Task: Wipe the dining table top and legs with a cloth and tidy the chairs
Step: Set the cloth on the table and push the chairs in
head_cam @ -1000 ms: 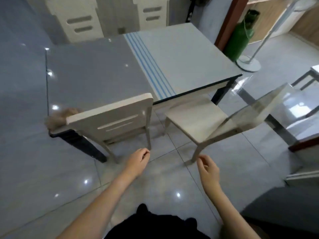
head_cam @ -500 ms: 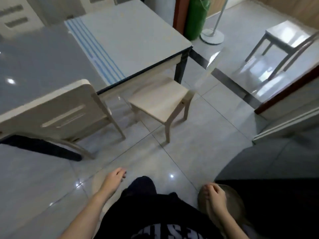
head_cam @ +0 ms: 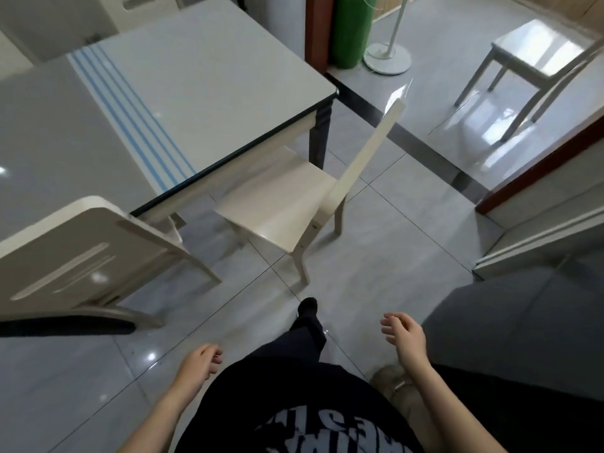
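Note:
The dining table (head_cam: 202,93) fills the upper left, its top grey and white with blue stripes and its legs dark. One cream chair (head_cam: 277,204) stands at the table's near right corner, its seat partly under the top and its back turned to the right. A second cream chair (head_cam: 81,256) is pushed in at the left, its back towards me. My left hand (head_cam: 201,361) hangs low near my waist, fingers loosely curled, holding nothing. My right hand (head_cam: 403,335) is raised a little to the right, fingers relaxed and empty. No cloth is in view.
A third pale chair (head_cam: 536,63) stands apart at the upper right. A green gas cylinder (head_cam: 351,27) and a white fan stand (head_cam: 387,57) sit behind the table's far corner. A dark sofa edge (head_cam: 523,338) lies at my right, and a brown door frame (head_cam: 539,165) beyond it.
The view has swung right and drawn back from the table. Both hands dropped from near the chairs to my waist. The right chair, blurred a second ago, now stands still.

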